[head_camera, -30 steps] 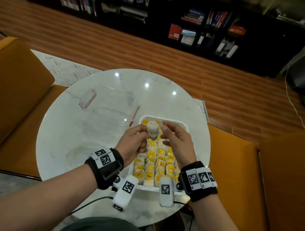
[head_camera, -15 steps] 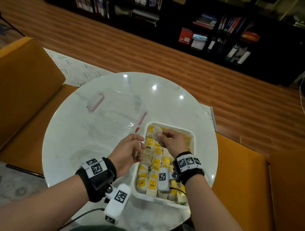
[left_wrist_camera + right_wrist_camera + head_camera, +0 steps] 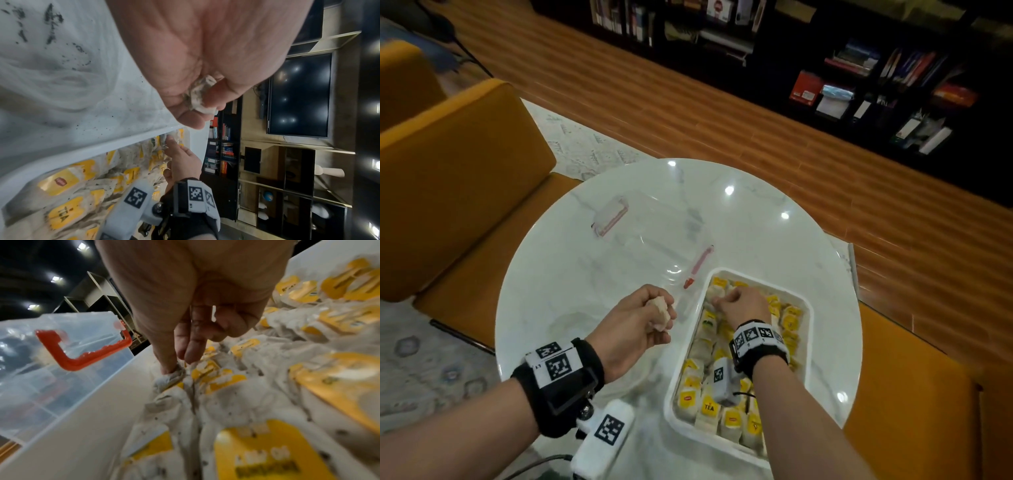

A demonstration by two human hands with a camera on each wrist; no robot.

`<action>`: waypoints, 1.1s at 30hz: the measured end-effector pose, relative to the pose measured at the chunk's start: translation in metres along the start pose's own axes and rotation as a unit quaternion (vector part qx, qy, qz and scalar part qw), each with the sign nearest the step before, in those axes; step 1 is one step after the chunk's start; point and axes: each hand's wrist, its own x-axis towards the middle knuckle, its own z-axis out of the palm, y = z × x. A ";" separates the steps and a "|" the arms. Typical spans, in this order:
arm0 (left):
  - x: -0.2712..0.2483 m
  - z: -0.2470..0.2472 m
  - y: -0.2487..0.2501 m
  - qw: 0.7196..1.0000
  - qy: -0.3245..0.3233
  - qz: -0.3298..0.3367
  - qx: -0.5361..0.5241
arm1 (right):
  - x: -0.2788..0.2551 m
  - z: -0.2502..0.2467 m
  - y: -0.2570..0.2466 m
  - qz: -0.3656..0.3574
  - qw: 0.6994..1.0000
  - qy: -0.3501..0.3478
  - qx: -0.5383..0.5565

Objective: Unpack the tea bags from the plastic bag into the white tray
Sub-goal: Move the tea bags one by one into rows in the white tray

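Paper tea bags (image 3: 726, 383) pack the white tray (image 3: 806, 346) at lower right — right hand (image 3: 741, 303) pinches one into the top row; left hand (image 3: 635, 323) clutches another (image 3: 661, 310), ready; plastic bag (image 3: 654, 236) lies slack mid-frame.

My left hand (image 3: 635, 320) is curled in a loose fist, palm up. My right hand (image 3: 743, 305) reaches forward, palm down, thumb and fingertips (image 3: 186, 353) pinched together.
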 end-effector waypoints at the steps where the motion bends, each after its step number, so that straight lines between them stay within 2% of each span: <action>1: 0.000 0.000 0.000 1.000 -0.002 0.008 0.008 | -0.005 -0.004 0.001 0.002 1.000 0.005 0.016; 5: 0.001 0.003 -0.001 0.999 0.000 0.025 0.025 | -0.038 -0.022 0.003 -0.037 0.992 0.041 0.113; 7: 0.001 0.007 -0.002 0.999 -0.001 0.034 0.041 | -0.063 -0.031 0.003 -0.078 0.976 0.032 0.201; 11: -0.004 0.020 -0.005 0.994 -0.015 0.061 0.094 | -0.118 -0.051 -0.008 -0.141 0.926 -0.068 0.344; 13: -0.008 0.027 -0.007 0.987 -0.035 0.079 0.135 | -0.133 -0.055 -0.009 -0.167 0.920 -0.099 0.341; 15: -0.012 0.033 -0.009 0.981 -0.044 0.097 0.164 | -0.141 -0.058 -0.006 -0.179 0.920 -0.093 0.336; 19: -0.022 0.041 -0.013 0.974 -0.068 0.103 0.190 | -0.151 -0.066 0.006 -0.160 0.909 -0.069 0.379; 23: -0.029 0.051 -0.018 0.988 -0.089 0.073 0.099 | -0.162 -0.072 0.016 -0.173 0.913 -0.045 0.366; 29: -0.041 0.069 -0.024 0.990 -0.091 0.089 0.057 | -0.182 -0.088 0.032 -0.311 0.913 -0.008 0.265; 33: -0.049 0.077 -0.031 0.989 -0.091 0.104 0.054 | -0.188 -0.093 0.031 -0.301 0.918 0.003 0.258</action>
